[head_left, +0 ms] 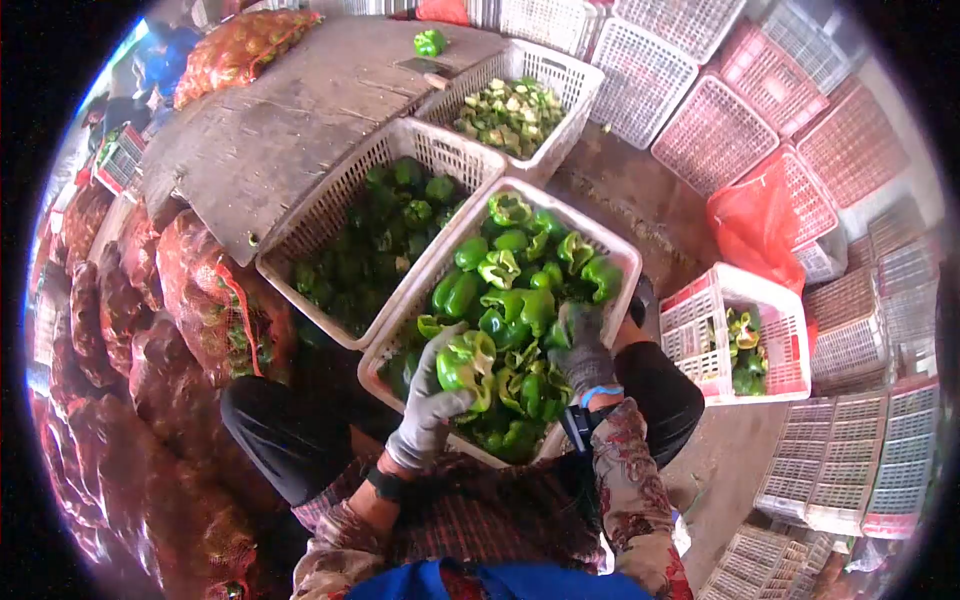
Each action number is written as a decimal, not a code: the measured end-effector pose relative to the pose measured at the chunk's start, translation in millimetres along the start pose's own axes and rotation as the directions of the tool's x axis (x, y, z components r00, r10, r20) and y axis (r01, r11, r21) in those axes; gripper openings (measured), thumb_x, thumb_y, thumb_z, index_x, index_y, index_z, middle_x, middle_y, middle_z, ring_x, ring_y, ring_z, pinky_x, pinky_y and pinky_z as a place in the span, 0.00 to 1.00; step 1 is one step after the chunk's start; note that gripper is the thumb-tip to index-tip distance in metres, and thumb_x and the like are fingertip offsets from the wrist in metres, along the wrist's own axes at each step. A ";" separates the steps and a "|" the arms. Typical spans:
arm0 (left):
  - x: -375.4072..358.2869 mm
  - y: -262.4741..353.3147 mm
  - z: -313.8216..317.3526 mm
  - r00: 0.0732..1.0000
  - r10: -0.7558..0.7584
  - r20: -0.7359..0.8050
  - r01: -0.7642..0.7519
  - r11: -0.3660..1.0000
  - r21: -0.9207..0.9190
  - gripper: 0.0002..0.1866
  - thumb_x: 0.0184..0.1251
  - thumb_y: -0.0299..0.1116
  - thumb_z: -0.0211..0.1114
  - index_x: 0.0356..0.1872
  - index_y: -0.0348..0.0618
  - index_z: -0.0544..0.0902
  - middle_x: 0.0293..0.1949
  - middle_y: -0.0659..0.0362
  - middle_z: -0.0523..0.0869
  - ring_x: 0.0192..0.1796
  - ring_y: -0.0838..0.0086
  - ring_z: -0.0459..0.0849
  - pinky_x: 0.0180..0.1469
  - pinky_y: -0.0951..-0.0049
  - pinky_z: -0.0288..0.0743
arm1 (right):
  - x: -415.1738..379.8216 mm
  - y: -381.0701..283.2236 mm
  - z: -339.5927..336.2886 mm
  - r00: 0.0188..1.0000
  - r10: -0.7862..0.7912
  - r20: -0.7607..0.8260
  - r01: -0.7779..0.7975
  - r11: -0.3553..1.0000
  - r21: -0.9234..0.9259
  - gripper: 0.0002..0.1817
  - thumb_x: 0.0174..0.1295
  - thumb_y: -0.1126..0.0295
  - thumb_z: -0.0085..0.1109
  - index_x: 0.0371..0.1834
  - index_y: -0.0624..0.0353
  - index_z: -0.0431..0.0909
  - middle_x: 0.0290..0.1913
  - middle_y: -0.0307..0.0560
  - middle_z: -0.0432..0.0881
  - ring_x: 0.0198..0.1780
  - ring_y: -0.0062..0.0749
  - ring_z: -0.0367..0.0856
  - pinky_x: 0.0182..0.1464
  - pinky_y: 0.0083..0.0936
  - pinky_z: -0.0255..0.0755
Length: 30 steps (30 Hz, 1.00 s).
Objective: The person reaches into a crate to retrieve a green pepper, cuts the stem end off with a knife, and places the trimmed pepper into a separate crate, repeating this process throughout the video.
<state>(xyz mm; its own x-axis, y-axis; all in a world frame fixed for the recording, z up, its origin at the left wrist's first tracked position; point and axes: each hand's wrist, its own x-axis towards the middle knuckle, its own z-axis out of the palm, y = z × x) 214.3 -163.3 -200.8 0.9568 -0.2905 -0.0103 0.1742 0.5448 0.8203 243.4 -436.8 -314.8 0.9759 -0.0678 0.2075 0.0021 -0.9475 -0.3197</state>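
Observation:
My left hand (pixel 436 397), in a grey glove, is wrapped round a cut green pepper (pixel 466 370) with its pale inside showing. It is over the front left of a white crate (pixel 625 262) full of cut green peppers. My right hand (pixel 583 350), in a darker glove, is closed above the crate's right side; what it holds, if anything, is hidden by its fingers. Against the left side of that crate stands another crate (pixel 280 262) with whole dark green peppers (pixel 385 240).
A crate (pixel 590 85) of pepper scraps and a wooden board (pixel 270 130) with one pepper (pixel 429 42) lie beyond. Full net sacks (pixel 205 300) line the left. At right are a small crate (pixel 690 345), a red bag (pixel 760 225) and stacked crates (pixel 645 80).

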 end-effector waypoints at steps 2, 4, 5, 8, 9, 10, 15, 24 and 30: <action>-3.6 3.2 1.1 0.996 0.078 0.045 -0.080 0.997 0.022 0.47 0.42 0.20 0.70 0.70 0.41 0.61 0.63 0.56 0.71 0.64 0.67 0.71 0.67 0.69 0.63 | -6.3 -15.5 -16.0 0.998 0.039 -0.042 -0.032 0.985 0.169 0.44 0.55 0.57 0.67 0.73 0.55 0.56 0.68 0.66 0.64 0.62 0.57 0.71 0.64 0.39 0.67; -7.5 0.6 -3.2 0.988 0.150 0.024 -0.151 0.949 0.276 0.46 0.42 0.20 0.70 0.69 0.41 0.63 0.62 0.55 0.71 0.64 0.66 0.70 0.67 0.68 0.63 | -19.3 -52.8 -45.4 0.997 0.073 0.011 -0.071 0.895 0.440 0.40 0.56 0.55 0.66 0.70 0.56 0.60 0.64 0.66 0.69 0.62 0.57 0.72 0.62 0.40 0.67; -7.2 -1.5 -6.7 0.984 0.176 0.036 -0.175 0.897 0.406 0.46 0.42 0.20 0.70 0.69 0.40 0.63 0.62 0.55 0.71 0.65 0.65 0.70 0.67 0.67 0.63 | -26.5 -76.4 -60.4 0.994 0.092 0.061 -0.110 0.787 0.607 0.37 0.58 0.54 0.65 0.68 0.57 0.64 0.61 0.65 0.72 0.61 0.55 0.74 0.61 0.40 0.69; -4.9 -3.1 -2.3 0.894 0.356 0.273 -0.421 0.452 0.787 0.42 0.38 0.24 0.72 0.64 0.39 0.68 0.59 0.48 0.71 0.62 0.53 0.71 0.65 0.60 0.65 | -40.8 -140.2 -96.6 0.982 0.048 0.182 -0.164 0.689 0.705 0.30 0.62 0.55 0.61 0.63 0.59 0.69 0.52 0.62 0.79 0.52 0.53 0.80 0.54 0.38 0.74; -8.4 -1.6 2.8 0.876 0.342 0.340 -0.453 0.340 0.824 0.42 0.37 0.24 0.72 0.63 0.39 0.68 0.59 0.47 0.71 0.61 0.50 0.71 0.64 0.59 0.65 | -43.5 -147.1 -90.1 0.995 0.048 0.085 -0.095 0.659 0.746 0.28 0.63 0.55 0.60 0.62 0.59 0.69 0.50 0.60 0.80 0.48 0.52 0.81 0.51 0.37 0.75; -11.9 0.0 9.4 0.882 0.354 0.310 -0.433 0.353 0.829 0.42 0.36 0.25 0.72 0.62 0.39 0.68 0.58 0.46 0.71 0.60 0.47 0.71 0.63 0.57 0.66 | -46.1 -153.9 -83.5 0.999 0.048 -0.014 -0.020 0.632 0.775 0.26 0.64 0.56 0.59 0.60 0.60 0.69 0.48 0.59 0.80 0.44 0.51 0.82 0.48 0.36 0.76; -28.8 -3.3 11.7 0.998 -0.069 -0.010 0.067 0.986 -0.153 0.40 0.58 0.29 0.59 0.73 0.39 0.54 0.68 0.52 0.64 0.68 0.65 0.65 0.66 0.67 0.64 | -62.6 -171.2 -87.1 0.998 -0.039 -0.054 0.062 0.844 0.532 0.30 0.65 0.68 0.52 0.71 0.58 0.60 0.56 0.64 0.76 0.49 0.57 0.79 0.48 0.42 0.75; -34.3 -24.6 -25.3 0.946 -0.312 0.089 0.303 0.947 0.104 0.31 0.60 0.34 0.56 0.66 0.37 0.64 0.50 0.57 0.81 0.48 0.72 0.81 0.54 0.72 0.75 | -76.4 -173.9 -64.8 0.993 -0.056 0.105 -0.061 0.511 0.858 0.28 0.66 0.69 0.48 0.71 0.57 0.59 0.50 0.59 0.77 0.46 0.51 0.76 0.45 0.34 0.74; -16.6 -21.7 -31.6 0.955 -0.288 -0.065 0.221 0.843 -0.490 0.31 0.62 0.49 0.61 0.62 0.40 0.71 0.56 0.54 0.78 0.57 0.67 0.77 0.60 0.67 0.71 | -62.7 -154.0 -62.0 0.859 0.062 0.509 -0.486 -0.213 0.847 0.36 0.67 0.46 0.52 0.74 0.48 0.54 0.29 0.34 0.76 0.17 0.13 0.64 0.17 0.13 0.60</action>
<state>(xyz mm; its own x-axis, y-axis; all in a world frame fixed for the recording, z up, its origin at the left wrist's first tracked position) 202.0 -145.4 -236.4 0.8791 -0.3834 -0.2831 0.4723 0.7804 0.4097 168.4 -306.0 -221.3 0.9492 0.0417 -0.3118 -0.2901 0.4999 -0.8161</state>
